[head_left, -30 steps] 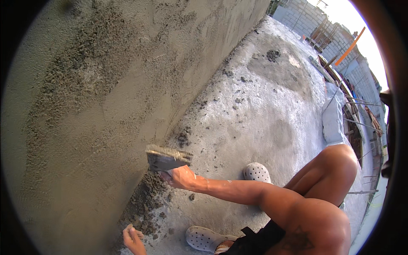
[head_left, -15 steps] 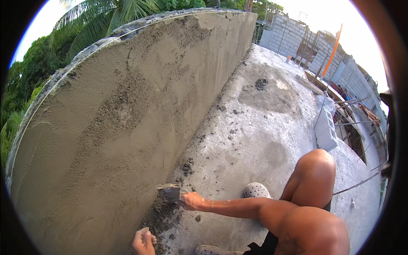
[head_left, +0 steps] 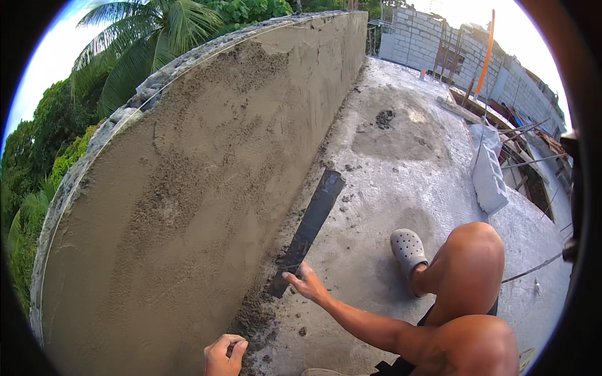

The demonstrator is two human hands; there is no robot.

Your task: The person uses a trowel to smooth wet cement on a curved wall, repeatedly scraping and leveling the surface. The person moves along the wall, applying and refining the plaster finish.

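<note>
My right hand grips a plastering trowel with a long, dark, flat rectangular blade. The blade slants up and away over the floor, close to the foot of the wall and apart from its face. Its handle is hidden under the blade and my fingers. At the lower edge my left hand is closed, thumb against curled fingers, with nothing visible in it. Beside both hands stands a low wall coated in wet grey-brown mortar, smooth in places and rough in others. Mortar crumbs lie along its base.
A taut string follows the wall's top edge. On the rough concrete floor is a damp mortar patch. To the right are a hollow block, metal rods and a floor opening with timber. My shod foot rests on the floor.
The trowel has come away from the wall's foot and turned, so its broad face now shows. My right hand has moved slightly up and right; my left hand remains curled. The view has shifted somewhat.
</note>
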